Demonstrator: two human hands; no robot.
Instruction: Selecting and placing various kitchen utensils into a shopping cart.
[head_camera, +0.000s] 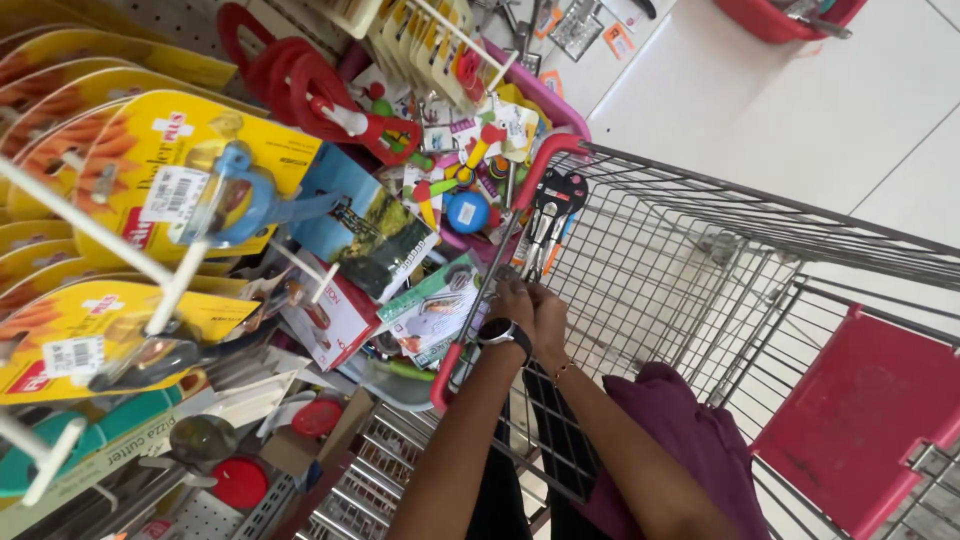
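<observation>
Both my hands meet at the rim of a wire shopping cart (700, 250). My left hand (508, 305), with a black watch at the wrist, and my right hand (549, 315), with a thin bracelet, have their fingers curled on the near end of a carded pack of black-handled kitchen tools (552, 215). The pack lies over the cart's edge, beside its red handle bar (535, 165). A purple sleeve covers my right upper arm.
Display pegs on the left carry yellow carded peelers (190, 165), red utensils (300, 80) and a heap of small boxed and carded gadgets (400, 250). The cart's red child-seat flap (860, 420) is at the right. White tiled floor (800, 90) lies beyond, with a red basket (780, 15) at the top.
</observation>
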